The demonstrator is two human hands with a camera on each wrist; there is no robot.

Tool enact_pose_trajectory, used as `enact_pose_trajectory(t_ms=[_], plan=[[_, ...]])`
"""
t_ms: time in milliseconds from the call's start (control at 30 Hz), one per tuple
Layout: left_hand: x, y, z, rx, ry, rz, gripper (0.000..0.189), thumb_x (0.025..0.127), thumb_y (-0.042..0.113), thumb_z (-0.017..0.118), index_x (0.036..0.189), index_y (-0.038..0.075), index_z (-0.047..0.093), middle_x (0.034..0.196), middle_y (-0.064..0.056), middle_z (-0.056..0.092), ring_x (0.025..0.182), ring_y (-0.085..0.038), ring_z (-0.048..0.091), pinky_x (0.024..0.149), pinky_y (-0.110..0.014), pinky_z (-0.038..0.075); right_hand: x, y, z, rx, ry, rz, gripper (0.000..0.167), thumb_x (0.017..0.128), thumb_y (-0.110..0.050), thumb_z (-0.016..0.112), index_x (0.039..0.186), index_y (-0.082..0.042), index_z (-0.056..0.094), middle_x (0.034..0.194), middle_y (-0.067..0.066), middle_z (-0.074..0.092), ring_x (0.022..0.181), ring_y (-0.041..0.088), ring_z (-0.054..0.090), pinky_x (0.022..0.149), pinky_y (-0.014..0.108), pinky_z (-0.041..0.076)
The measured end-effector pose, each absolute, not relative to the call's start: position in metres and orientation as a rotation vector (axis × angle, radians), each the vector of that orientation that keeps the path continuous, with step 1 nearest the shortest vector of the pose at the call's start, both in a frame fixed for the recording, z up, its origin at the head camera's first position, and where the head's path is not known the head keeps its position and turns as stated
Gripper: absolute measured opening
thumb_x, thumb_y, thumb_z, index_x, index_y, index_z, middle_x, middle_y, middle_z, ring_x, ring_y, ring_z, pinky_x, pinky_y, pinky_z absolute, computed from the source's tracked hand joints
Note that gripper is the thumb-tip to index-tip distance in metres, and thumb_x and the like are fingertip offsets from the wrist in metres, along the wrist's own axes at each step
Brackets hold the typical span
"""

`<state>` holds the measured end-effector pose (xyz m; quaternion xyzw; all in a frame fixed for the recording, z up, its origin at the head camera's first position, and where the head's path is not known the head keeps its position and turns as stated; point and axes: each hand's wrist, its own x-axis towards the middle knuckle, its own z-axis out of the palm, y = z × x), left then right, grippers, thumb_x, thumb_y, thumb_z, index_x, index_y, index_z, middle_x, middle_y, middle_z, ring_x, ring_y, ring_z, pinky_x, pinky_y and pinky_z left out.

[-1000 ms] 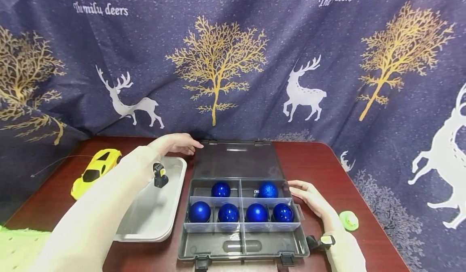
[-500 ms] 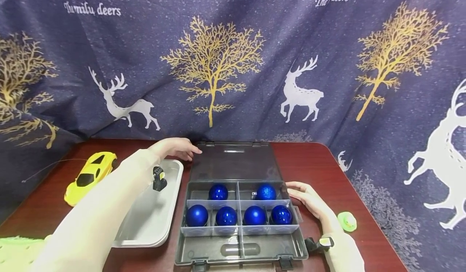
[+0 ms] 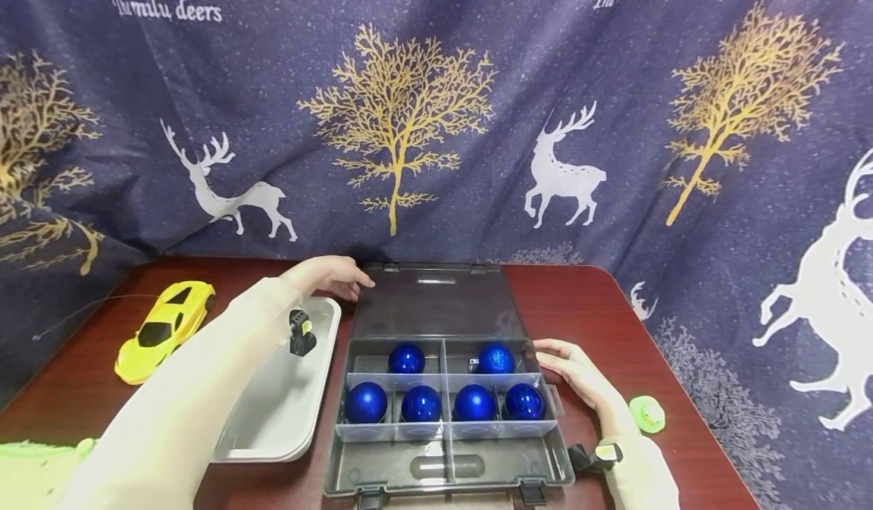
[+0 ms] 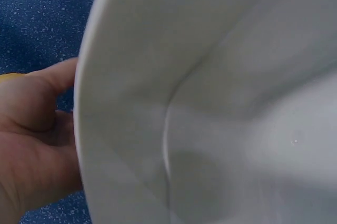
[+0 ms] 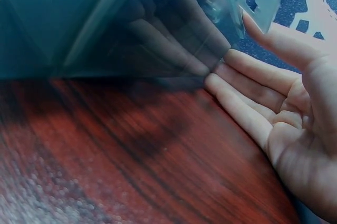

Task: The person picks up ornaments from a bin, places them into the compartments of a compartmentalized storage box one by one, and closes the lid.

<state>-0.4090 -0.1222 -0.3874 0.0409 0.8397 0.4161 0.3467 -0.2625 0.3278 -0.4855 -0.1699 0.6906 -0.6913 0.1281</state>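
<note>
In the head view a dark translucent plastic organizer box point(image 3: 501, 461) lies unfolded, its lid point(image 3: 436, 307) laid back behind it. Blue baubles point(image 3: 420, 404), some matte, some shiny and one glittery, sit in its back and middle compartments; the front row holds none. My left hand point(image 3: 330, 273) reaches over the tray, its extended index finger at the lid's left edge. In the left wrist view the tray's wall hides most of its fingers. My right hand point(image 3: 576, 372) is beside the box; the right wrist view shows its straight fingers point(image 5: 247, 113) touching the side wall.
A white tray point(image 3: 326, 366) stands left of the box, under my left forearm. Beyond it is a yellow toy car point(image 3: 164, 332). A small green toy point(image 3: 646, 414) sits right of my right wrist. A printed curtain point(image 3: 436, 116) hangs behind the table point(image 3: 569, 298).
The head view has shifted slightly, so the scene appears a little further left. Both hands stay at the box, and the baubles keep their compartments.
</note>
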Motion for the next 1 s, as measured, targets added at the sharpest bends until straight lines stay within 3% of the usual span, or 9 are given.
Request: enact_pose_trajectory(t_ms=[167, 333, 400, 500, 600, 667, 800, 1000], plan=[[-0.405, -0.120, -0.381, 0.107, 2.163, 1.145, 0.011, 0.095, -0.002, 0.053, 0.098, -0.011, 0.059, 0.067, -0.001, 0.055, 0.059, -0.006, 0.056, 0.063, -0.018, 0.052, -0.261, 0.328, -0.486, -0.490, 2.004, -2.017, 0.028, 0.098, -0.002, 0.051, 0.123, 0.008, 0.058, 0.109, -0.006, 0.073, 0.097, 0.005, 0.069, 0.085, 0.021, 0.055], [-0.416, -0.125, -0.394, 0.140, 2.222, 1.158, 0.009, 0.090, -0.007, 0.057, 0.086, -0.009, 0.065, 0.065, -0.002, 0.058, 0.058, -0.008, 0.056, 0.064, -0.021, 0.053, -0.262, 0.329, -0.486, -0.463, 2.037, -1.996, 0.031, 0.098, -0.001, 0.050, 0.124, 0.016, 0.053, 0.107, -0.006, 0.073, 0.095, 0.005, 0.069, 0.084, 0.021, 0.056], [-0.452, -0.139, -0.430, 0.191, 2.210, 1.193, 0.005, 0.086, -0.004, 0.065, 0.087, -0.008, 0.066, 0.066, -0.003, 0.063, 0.059, -0.008, 0.060, 0.062, -0.022, 0.054, -0.262, 0.328, -0.486, -0.455, 2.050, -1.987, 0.035, 0.098, -0.002, 0.051, 0.125, 0.020, 0.049, 0.107, -0.006, 0.073, 0.095, 0.005, 0.069, 0.084, 0.021, 0.056], [-0.518, -0.165, -0.493, 0.260, 2.134, 1.285, 0.033, 0.076, 0.005, 0.079, 0.100, -0.011, 0.064, 0.073, -0.006, 0.069, 0.063, -0.012, 0.066, 0.060, -0.024, 0.056, -0.262, 0.327, -0.485, -0.458, 2.046, -1.981, 0.039, 0.098, -0.003, 0.051, 0.126, 0.023, 0.044, 0.108, -0.006, 0.072, 0.095, 0.005, 0.069, 0.084, 0.021, 0.056], [-0.546, -0.178, -0.518, 0.267, 2.084, 1.356, 0.054, 0.073, 0.008, 0.083, 0.115, -0.014, 0.057, 0.085, -0.011, 0.072, 0.070, -0.014, 0.070, 0.063, -0.025, 0.058, -0.263, 0.326, -0.484, -0.460, 2.023, -1.985, 0.035, 0.098, -0.002, 0.051, 0.125, 0.020, 0.049, 0.108, -0.006, 0.072, 0.096, 0.005, 0.069, 0.084, 0.021, 0.056], [-0.517, -0.171, -0.485, 0.276, 2.097, 1.369, 0.052, 0.079, 0.005, 0.077, 0.121, -0.017, 0.054, 0.092, -0.013, 0.073, 0.074, -0.014, 0.070, 0.068, -0.025, 0.058, -0.263, 0.326, -0.485, -0.464, 2.014, -1.990, 0.031, 0.098, -0.002, 0.051, 0.124, 0.015, 0.053, 0.108, -0.006, 0.072, 0.096, 0.005, 0.068, 0.084, 0.021, 0.056], [-0.437, -0.149, -0.398, 0.262, 2.167, 1.365, 0.043, 0.091, -0.001, 0.062, 0.126, -0.021, 0.048, 0.089, -0.009, 0.071, 0.074, -0.008, 0.067, 0.070, -0.019, 0.056, -0.264, 0.327, -0.486, -0.465, 2.023, -1.997, 0.027, 0.097, -0.001, 0.051, 0.122, 0.009, 0.057, 0.107, -0.006, 0.072, 0.096, 0.005, 0.068, 0.084, 0.021, 0.056], [-0.388, -0.140, -0.342, 0.209, 2.165, 1.419, 0.046, 0.096, -0.003, 0.052, 0.134, -0.024, 0.038, 0.088, 0.001, 0.069, 0.077, -0.001, 0.063, 0.077, -0.015, 0.053, -0.265, 0.327, -0.486, -0.476, 2.014, -1.987, 0.038, 0.098, -0.002, 0.051, 0.126, 0.023, 0.044, 0.107, -0.007, 0.072, 0.096, 0.004, 0.068, 0.085, 0.020, 0.055]])
